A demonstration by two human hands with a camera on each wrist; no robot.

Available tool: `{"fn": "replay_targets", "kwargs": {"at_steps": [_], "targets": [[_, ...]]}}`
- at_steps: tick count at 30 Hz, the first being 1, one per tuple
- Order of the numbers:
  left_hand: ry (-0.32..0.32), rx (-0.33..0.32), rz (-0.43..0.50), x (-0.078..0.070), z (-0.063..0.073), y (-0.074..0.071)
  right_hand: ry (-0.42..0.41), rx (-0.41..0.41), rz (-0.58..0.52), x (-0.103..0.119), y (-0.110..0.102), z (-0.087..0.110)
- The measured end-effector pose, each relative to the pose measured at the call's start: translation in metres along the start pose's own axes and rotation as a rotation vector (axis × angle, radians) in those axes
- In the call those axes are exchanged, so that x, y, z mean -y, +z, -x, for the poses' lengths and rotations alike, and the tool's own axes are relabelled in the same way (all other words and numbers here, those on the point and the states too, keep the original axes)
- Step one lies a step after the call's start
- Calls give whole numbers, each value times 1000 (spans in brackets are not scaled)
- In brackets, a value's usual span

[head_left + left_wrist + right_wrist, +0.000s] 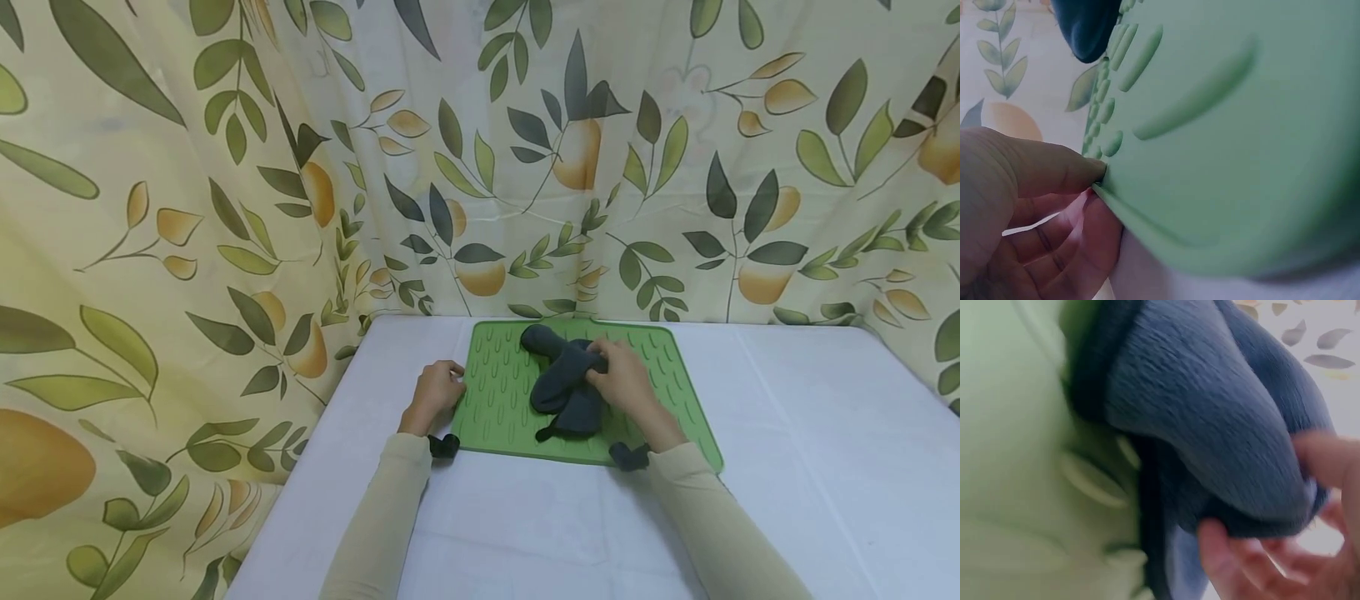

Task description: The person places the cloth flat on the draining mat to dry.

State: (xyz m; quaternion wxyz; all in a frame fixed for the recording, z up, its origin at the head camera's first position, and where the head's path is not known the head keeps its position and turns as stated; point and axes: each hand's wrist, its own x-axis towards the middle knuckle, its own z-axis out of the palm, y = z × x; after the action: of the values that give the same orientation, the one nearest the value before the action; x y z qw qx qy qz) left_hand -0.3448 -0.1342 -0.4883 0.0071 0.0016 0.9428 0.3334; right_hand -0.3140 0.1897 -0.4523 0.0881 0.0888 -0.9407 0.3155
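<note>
A green mat (pixel 495 417) with raised oblong ridges and a thin rim lies on the table. My left hand (pixel 437 390) is at the mat's left edge; in the left wrist view its thumb and fingers pinch the mat's rim (pixel 1147 222). On the mat lies a crumpled dark grey-blue cloth (pixel 566 379), its surface fuzzy in the right wrist view. My right hand (pixel 628 385) grips a folded part of this cloth (pixel 1197 406) at its right side, thumb above and fingers below. A small loop or corner of the cloth sticks out toward the front.
A white-covered table (pixel 810 442) extends on both sides and in front of the mat. A curtain (pixel 480 167) printed with leaves and orange fruit hangs behind the table and along its left. Small dark devices (pixel 444 447) sit at both wrists.
</note>
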Motion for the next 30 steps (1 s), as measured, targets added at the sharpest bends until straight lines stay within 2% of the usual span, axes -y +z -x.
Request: {"fn": "replay_targets", "kwargs": {"at_steps": [6, 9, 11, 16, 22, 26, 30], "targets": [[2, 0, 9, -4, 3, -4, -81, 132, -148, -10, -15, 1], [29, -9, 27, -9, 5, -7, -60, 181, -235, -15, -30, 2], [62, -6, 39, -14, 7, -7, -28, 196, -253, -19, -40, 3], [192, 42, 25, -36, 13, 0, -22, 237, -180, -28, -58, 4], [326, 159, -23, -61, 26, 16, -48, 421, -56, -30, -56, 5], [375, 197, -50, -70, 33, 29, -98, 511, -65, -28, -45, 4], [396, 177, -119, -75, 35, 40, -133, 530, -112, -24, -38, 3]]}}
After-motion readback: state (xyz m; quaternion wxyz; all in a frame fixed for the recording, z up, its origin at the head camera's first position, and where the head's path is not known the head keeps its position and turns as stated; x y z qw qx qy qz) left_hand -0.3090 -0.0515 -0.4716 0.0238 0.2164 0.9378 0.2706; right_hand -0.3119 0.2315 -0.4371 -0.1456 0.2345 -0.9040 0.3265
